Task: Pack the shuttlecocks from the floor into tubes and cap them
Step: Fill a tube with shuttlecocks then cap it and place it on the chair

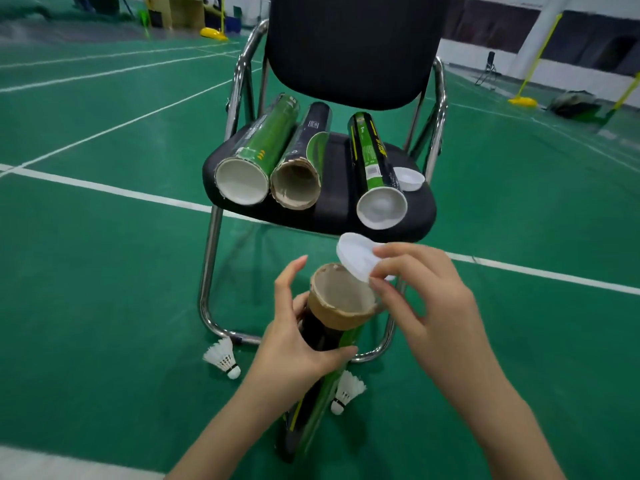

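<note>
Left grip (294,344) clasping an open tube (332,327), holding it upright in front of the chair (322,209). Right grip (426,292) pinching a white cap (356,256), tilting it at the tube's rim. Lying on the floor by the chair's legs: two shuttlecocks (223,356) (348,391). Resting on the chair's seat: three tubes (259,154) and another cap (410,178).

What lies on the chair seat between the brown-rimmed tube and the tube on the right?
Nothing: in the head view, bare black seat shows between the brown-rimmed tube and the right tube. The loose white cap lies beyond the right tube.
</note>
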Motion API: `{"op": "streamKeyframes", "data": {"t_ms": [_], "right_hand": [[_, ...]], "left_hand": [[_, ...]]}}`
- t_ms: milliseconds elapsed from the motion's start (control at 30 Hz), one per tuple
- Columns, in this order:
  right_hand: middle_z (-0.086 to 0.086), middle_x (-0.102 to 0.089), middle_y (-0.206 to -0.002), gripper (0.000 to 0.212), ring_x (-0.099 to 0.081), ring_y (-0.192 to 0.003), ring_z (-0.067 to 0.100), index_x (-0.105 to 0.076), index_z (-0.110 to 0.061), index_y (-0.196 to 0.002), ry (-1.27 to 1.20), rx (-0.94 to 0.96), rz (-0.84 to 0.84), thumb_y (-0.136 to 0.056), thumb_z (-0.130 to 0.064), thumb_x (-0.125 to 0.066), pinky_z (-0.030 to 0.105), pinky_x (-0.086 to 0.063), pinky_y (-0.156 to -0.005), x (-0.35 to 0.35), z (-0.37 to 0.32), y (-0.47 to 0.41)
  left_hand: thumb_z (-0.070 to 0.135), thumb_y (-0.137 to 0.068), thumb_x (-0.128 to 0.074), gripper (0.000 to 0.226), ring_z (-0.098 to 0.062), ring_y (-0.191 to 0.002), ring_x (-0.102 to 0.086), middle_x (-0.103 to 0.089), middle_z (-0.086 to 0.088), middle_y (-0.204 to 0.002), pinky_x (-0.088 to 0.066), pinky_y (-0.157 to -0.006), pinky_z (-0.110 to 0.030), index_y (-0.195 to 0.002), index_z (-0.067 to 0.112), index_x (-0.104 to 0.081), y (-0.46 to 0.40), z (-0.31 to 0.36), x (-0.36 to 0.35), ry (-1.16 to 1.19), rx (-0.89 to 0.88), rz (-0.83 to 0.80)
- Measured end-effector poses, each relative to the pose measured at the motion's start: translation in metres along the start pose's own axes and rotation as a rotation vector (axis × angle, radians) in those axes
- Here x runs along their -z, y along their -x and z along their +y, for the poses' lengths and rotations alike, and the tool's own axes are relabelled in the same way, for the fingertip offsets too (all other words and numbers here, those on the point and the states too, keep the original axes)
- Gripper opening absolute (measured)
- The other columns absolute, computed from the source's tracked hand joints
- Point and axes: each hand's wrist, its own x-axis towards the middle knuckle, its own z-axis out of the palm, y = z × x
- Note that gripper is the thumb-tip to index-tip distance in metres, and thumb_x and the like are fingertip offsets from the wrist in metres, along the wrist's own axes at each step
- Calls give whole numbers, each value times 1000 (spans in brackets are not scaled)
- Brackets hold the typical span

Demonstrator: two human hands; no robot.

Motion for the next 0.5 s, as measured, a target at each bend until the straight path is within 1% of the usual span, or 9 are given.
{"op": "streamKeyframes", "data": {"t_ms": [100, 167, 267, 333, 400, 467, 500], "right_hand": [[-6, -60, -109, 11, -52, -104, 13, -60, -17, -87, -13, 36, -71, -88, -24, -52, 30, -42, -88, -14, -3, 15], [-5, -61, -110, 8, -53, -103, 15, -59, -19, -88, 18, 76, -97, -89, -23, -52, 33, -42, -86, -21, -3, 22], [-3, -63, -109, 11, -54, -99, 16, -60, -18, -85, 86, 93, -103, -89, -23, -51, 32, -40, -85, -25, -3, 28], [-4, -64, -107, 12, -56, -97, 17, -60, -18, -83, 130, 90, -115, -88, -24, -50, 31, -39, -84, -25, -3, 31], [-5, -65, -104, 12, -56, -95, 16, -60, -19, -81, 158, 86, -125, -86, -24, -50, 29, -38, -82, -25, -2, 34], [-5, -66, -102, 14, -55, -93, 14, -60, -19, -79, 169, 82, -121, -85, -24, -49, 28, -37, -82, -25, -1, 37], [-5, -66, -100, 15, -54, -92, 13, -60, -19, -78, 171, 79, -116, -85, -24, -49, 28, -36, -81, -25, 0, 39]], "left_hand": [[14, -58, -82, 105, -10, -103, -63, -68, 11, -111, -46, -95, -33, -129, 57, -18, 8, -9, -3, 28, 9, 4], [13, -57, -82, 105, -12, -101, -64, -68, 8, -111, -46, -92, -31, -129, 58, -19, 10, -14, -5, 50, 8, 15], [15, -57, -82, 109, -12, -101, -64, -67, 7, -109, -44, -90, -28, -128, 64, -16, 12, -21, -6, 34, -7, 24], [25, -57, -82, 109, -11, -101, -63, -66, 10, -109, -45, -91, -28, -130, 66, -11, 14, -27, -5, -32, -43, 21], [34, -59, -78, 105, -13, -103, -63, -64, 14, -110, -48, -92, -33, -131, 66, -9, 17, -29, -5, -108, -80, 7], [39, -59, -76, 100, -17, -105, -61, -62, 14, -115, -48, -93, -41, -131, 66, -13, 20, -31, -4, -158, -96, 5], [40, -59, -76, 98, -17, -107, -60, -61, 13, -118, -48, -93, -43, -131, 67, -14, 20, -31, -3, -173, -103, 7]]}}
